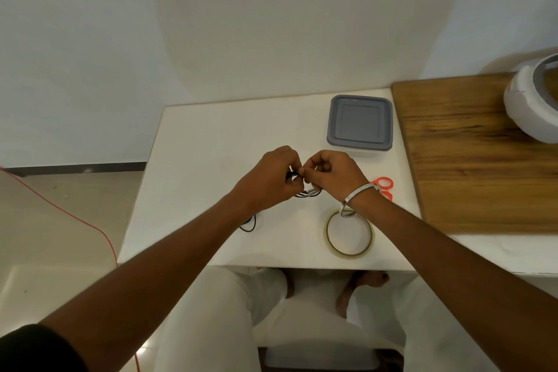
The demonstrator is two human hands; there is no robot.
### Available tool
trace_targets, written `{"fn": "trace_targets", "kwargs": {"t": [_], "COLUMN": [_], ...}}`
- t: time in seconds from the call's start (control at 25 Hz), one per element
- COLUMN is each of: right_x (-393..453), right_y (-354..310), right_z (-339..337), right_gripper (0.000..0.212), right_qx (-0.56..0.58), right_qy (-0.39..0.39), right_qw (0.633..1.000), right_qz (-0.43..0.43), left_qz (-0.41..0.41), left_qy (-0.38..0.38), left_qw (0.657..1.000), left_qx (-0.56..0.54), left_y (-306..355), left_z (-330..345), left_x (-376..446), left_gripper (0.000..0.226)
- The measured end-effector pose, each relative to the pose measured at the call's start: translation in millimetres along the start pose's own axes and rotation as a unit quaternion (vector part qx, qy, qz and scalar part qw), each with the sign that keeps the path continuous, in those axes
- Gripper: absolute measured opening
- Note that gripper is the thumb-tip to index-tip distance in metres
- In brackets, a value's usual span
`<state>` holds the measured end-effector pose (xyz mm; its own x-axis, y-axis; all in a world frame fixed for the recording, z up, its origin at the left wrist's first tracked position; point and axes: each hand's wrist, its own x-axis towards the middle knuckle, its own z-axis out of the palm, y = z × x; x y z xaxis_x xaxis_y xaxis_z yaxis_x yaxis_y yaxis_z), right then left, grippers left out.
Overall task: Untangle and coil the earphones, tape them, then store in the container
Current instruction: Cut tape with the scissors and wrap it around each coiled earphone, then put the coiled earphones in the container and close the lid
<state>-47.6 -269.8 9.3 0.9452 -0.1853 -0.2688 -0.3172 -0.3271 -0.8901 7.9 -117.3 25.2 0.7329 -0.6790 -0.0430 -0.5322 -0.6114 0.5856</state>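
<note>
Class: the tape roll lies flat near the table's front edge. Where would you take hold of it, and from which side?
Probably from above: pinch the thin band of the tape roll at its left arc, one finger inside the open centre, thumb outside. It lies flat on the table, and the right hand's wrist overhangs its far rim.

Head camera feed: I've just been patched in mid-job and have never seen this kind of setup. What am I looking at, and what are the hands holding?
There is no machine here. One wide camera sits on a person's head and looks down at their own bare arms. The left hand and right hand meet over a white table, both pinching the black earphones, whose cable trails under the left wrist. On the table lie a roll of clear tape, orange-handled scissors partly hidden behind the right wrist, and a container with its grey lid on. A wooden board lies to the right.
</note>
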Motion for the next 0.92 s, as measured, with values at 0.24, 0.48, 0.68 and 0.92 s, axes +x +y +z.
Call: {"fn": "trace_targets", "kwargs": {"t": [0.24,0.48,0.68,0.92], "right_x": [1,1,5,9], "right_y": [-3,10,21,32], "right_z": [-1,9,12,-21], "right_gripper": [0.015,0.018,0.022,0.02], "right_qx": [0.107,-0.022,-0.175,-0.109], "right_qy": [-0.066,-0.064,-0.064,0.143], "right_qw": [0.979,0.984,0.981,0.981], "right_qz": [0.158,0.167,0.046,-0.069], "left_qz": [-0.001,-0.008,-0.043,-0.067], "left_qy": [-0.001,-0.052,-0.101,-0.07], "left_qw": [0.998,0.989,0.984,0.982], "left_qx": [0.061,0.139,0.142,0.162], "left_y": [-6,-11,-23,-33], "left_z": [16,29,39,41], "left_x": [-9,-13,-18,-23], "left_gripper": [0.013,0.023,0.026,0.028]}}
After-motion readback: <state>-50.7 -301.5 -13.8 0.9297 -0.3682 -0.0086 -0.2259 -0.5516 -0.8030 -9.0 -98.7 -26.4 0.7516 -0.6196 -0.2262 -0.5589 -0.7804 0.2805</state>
